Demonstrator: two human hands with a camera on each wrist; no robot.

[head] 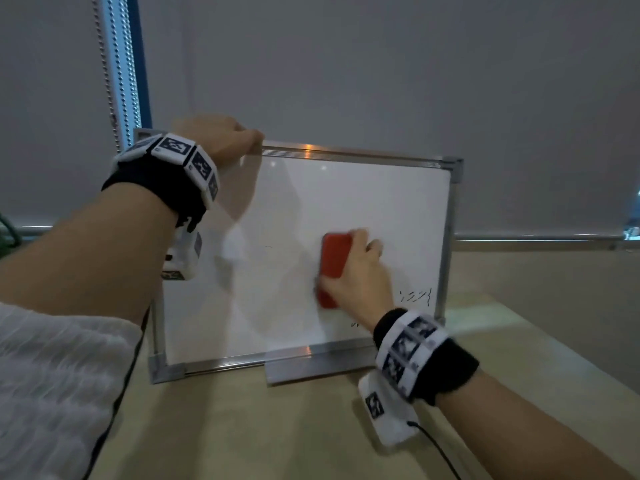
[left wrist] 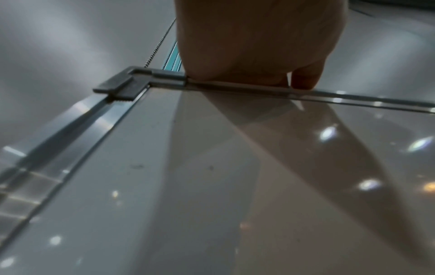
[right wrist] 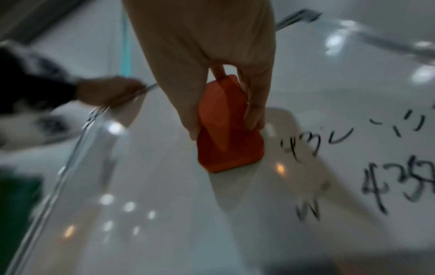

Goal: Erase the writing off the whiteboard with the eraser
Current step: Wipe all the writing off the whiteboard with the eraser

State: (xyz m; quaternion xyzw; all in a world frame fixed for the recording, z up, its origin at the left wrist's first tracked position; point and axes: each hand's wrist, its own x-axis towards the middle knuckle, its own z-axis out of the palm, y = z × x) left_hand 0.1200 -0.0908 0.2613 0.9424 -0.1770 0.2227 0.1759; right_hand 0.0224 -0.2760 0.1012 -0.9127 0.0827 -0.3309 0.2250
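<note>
A small metal-framed whiteboard [head: 346,209] stands upright on the table. My left hand [head: 221,136] grips its top edge near the left corner, seen close in the left wrist view as my left hand [left wrist: 254,48] on the frame [left wrist: 235,86]. My right hand [head: 360,275] holds a red eraser [head: 334,268] flat against the board's middle; the right wrist view shows the eraser [right wrist: 226,130] pinched between thumb and fingers. Black writing [head: 417,296] stays at the board's lower right, also as writing [right wrist: 388,167] beside the eraser. Most of the board's left part is white.
The board rests on a beige table [head: 277,427] against a grey roller blind [head: 346,64]. A bead chain [head: 114,64] hangs at the left by a blue window frame. A metal pen tray [head: 311,362] juts from the board's bottom edge.
</note>
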